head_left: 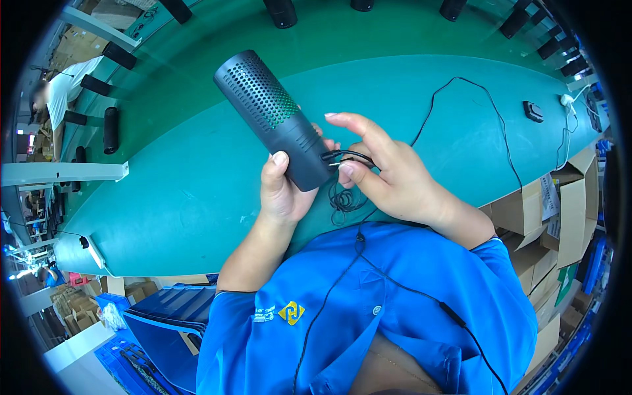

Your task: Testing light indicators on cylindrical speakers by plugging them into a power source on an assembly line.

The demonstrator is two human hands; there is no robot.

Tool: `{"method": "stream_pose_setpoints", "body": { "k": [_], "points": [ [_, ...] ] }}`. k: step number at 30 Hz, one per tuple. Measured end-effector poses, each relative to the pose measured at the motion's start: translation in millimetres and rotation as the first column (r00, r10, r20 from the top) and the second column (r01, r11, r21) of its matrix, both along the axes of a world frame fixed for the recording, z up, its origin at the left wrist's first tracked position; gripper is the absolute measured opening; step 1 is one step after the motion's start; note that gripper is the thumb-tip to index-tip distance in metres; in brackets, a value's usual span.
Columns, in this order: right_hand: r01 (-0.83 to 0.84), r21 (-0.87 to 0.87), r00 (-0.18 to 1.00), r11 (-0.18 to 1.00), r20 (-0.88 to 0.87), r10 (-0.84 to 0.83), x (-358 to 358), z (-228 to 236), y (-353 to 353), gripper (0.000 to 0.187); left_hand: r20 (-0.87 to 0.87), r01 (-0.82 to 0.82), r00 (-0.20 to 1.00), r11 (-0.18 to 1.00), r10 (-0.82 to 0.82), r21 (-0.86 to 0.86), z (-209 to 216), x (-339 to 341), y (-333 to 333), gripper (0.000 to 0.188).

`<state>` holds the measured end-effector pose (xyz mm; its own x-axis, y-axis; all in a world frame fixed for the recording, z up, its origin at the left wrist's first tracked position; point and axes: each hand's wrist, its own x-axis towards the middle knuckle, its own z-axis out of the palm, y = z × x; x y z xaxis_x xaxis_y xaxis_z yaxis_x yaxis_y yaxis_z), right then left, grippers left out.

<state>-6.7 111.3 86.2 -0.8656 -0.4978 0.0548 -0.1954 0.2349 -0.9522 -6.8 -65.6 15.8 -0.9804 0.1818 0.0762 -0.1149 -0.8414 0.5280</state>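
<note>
Head view looks down on a wide teal tabletop (197, 197) that bends across the frame, with a green conveyor belt (368, 33) behind it carrying several dark cylinders (110, 130) along its far and left edges. Nearest the lens is the person's blue shirt (395, 296), and cardboard boxes (573, 204) stand stacked at the right beside the tabletop, with blue crates (158, 322) at lower left. Above the middle of the tabletop, a dark cylindrical speaker (273, 118) with a perforated upper half is held tilted, its top pointing up and to the left. The left hand (283, 191) is wrapped around the speaker's lower end from below, thumb pressed against its smooth side. The right hand (388, 174) sits just to the right of that end, its thumb and a bent finger pinching a thin black cable (349, 156) whose plugs touch the speaker's lower side, while the index finger stretches out straight above. Below the hands the cable gathers in a small loose coil (342, 197) over the tabletop. A longer black cord (494, 118) runs across the tabletop toward the right, where a small black box (532, 110) and a white plug (567, 100) lie near the far edge. Another person in a white shirt (66, 92) is at the far left beside the belt.
</note>
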Motion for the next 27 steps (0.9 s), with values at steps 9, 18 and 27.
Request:
{"method": "stream_pose_setpoints", "body": {
  "k": [9, 18, 27],
  "points": [
    [-0.029, 0.196, 0.982, 0.980, -0.175, 0.064, 2, -9, -3, 0.066, -0.126, -0.138, 0.987, 0.943, 0.104, -0.303, 2, 4, 5, 0.059],
    [-0.093, -0.004, 0.981, 0.996, 0.173, 0.092, -6, -5, 2, 0.075, -0.108, -0.232, 0.972, 0.935, 0.210, -0.269, 1, 7, 5, 0.056],
    [-0.170, 0.007, 0.983, 0.985, 0.071, 0.169, -2, -18, -4, 0.079, -0.063, -0.132, 0.991, 0.958, 0.119, -0.255, -5, 12, -1, 0.054]
  ]
}}
